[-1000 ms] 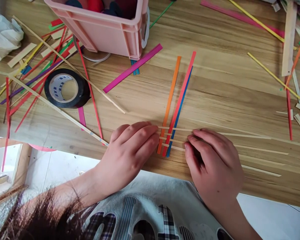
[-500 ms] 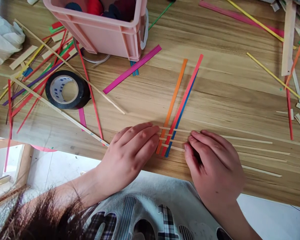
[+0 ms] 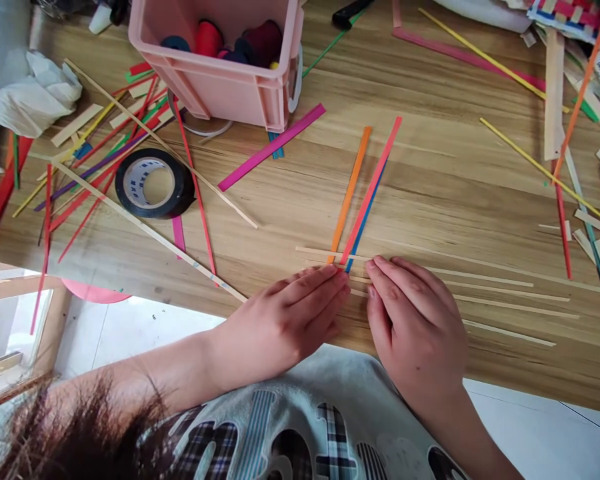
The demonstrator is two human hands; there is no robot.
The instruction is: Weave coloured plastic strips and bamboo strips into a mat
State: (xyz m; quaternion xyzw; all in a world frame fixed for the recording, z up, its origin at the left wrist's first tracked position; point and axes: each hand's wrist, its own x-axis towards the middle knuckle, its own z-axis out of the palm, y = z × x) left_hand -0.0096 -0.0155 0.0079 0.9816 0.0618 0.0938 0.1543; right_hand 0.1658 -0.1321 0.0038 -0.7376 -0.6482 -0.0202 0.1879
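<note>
Your left hand [image 3: 285, 317] has moved right since the earlier frame, its fingertips now covering the lower crossings that showed between your hands; your right hand [image 3: 415, 320] stays near its spot.

Work on the strips looks to be at an early stage: three coloured ones, the orange strip [image 3: 349, 193], the red strip [image 3: 373, 187] and the blue strip [image 3: 367, 212], lie across a set of pale strips [image 3: 507, 291] at the near side of the desk [image 3: 430, 200], right in front of you. Only the topmost crossing is clear of your fingers. Above it, the coloured lengths stand uncrossed, and beyond your right hand at least four pale ends run on with no colour laid over them. How many crossings are done beneath your fingers cannot be told.

The coloured three are flat, straight and narrow, slanting up to the right. Red and blue lie close together, blue partly behind red, while orange keeps a gap to their left. The top pale strip appears to pass over orange, under red and over blue, its left end free.

Your hands are near each other but apart, fingers bunched and lowered onto the strips; whether they pinch or merely press, you cannot tell from this angle. Behind the work sit a pink box [image 3: 220, 97], black tape [image 3: 183, 190] and a magenta strip [image 3: 273, 147].
</note>
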